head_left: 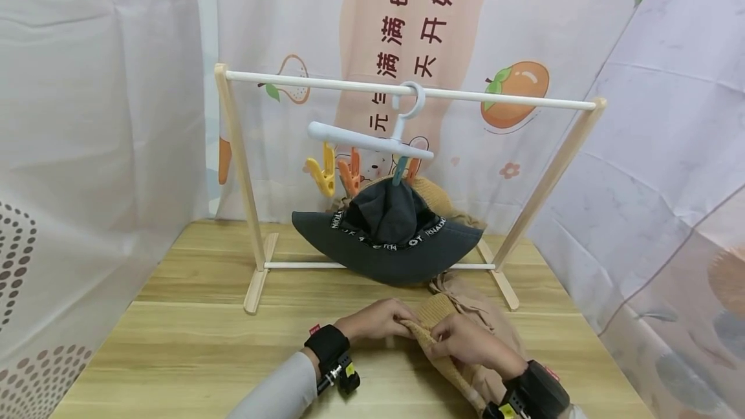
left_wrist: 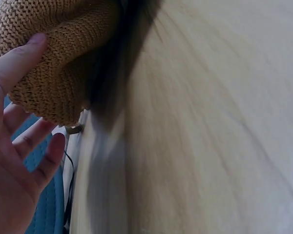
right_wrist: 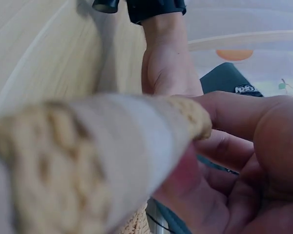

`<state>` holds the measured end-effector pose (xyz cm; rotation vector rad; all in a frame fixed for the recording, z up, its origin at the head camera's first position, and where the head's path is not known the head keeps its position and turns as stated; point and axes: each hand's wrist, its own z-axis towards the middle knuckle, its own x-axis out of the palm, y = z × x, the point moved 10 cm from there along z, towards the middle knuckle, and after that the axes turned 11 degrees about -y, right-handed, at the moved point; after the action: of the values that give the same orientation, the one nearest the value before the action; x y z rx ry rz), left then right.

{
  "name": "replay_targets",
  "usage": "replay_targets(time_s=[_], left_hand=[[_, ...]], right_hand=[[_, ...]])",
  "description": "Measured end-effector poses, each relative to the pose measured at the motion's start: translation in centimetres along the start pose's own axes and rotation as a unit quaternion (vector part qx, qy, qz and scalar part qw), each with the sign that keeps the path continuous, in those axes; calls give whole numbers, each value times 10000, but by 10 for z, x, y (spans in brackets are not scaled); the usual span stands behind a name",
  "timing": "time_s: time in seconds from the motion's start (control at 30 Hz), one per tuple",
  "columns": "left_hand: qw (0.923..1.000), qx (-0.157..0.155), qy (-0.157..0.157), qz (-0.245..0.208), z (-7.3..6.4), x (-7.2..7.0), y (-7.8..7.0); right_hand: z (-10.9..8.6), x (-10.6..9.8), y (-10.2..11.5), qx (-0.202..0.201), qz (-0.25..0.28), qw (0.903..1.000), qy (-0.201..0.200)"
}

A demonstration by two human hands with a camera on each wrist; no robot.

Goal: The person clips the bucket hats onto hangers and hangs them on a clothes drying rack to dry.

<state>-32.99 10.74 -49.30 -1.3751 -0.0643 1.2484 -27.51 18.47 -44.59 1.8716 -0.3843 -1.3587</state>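
A tan knitted hat [head_left: 438, 309] with beige cloth along it lies at the front of the table, partly covered by my hands. My left hand [head_left: 375, 321] pinches its left edge between thumb and fingers; the left wrist view shows the thumb on the ribbed knit [left_wrist: 68, 63]. My right hand [head_left: 468, 341] pinches the same rim a little nearer to me. Close up in the right wrist view, a pale band [right_wrist: 132, 131] runs along the knit edge. Beyond my hands, a dark bucket hat [head_left: 390, 270] with white lettering hangs by clips from a hanger.
A wooden rack [head_left: 532, 193] carries the pale blue hanger [head_left: 361, 139] on its top rod. Yellow [head_left: 323, 173] and orange [head_left: 350, 172] clips hang at the hanger's left. Behind the dark hat is another tan knitted thing [head_left: 433, 194]. Printed curtains [head_left: 273, 167] enclose the table [head_left: 192, 341].
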Motion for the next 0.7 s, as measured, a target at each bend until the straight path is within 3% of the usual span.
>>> replay_targets(time_s=[0.23, 0.37, 0.53, 0.7], left_hand=[[9994, -119, -255, -209, 1, -13, -7], [9971, -186, -420, -607, 0, -18, -12], [9885, -262, -623, -1353, -2, -26, -16], [9810, -314, -709, -1781, -5, -34, -23]], right_hand=[[-4, -7, 11, 69, 320, 9995, 50], [-7, -10, 16, 27, 408, 9992, 26], [-8, -15, 20, 78, 533, 9985, 47], [-12, -17, 30, -7, 1123, 9931, 341]])
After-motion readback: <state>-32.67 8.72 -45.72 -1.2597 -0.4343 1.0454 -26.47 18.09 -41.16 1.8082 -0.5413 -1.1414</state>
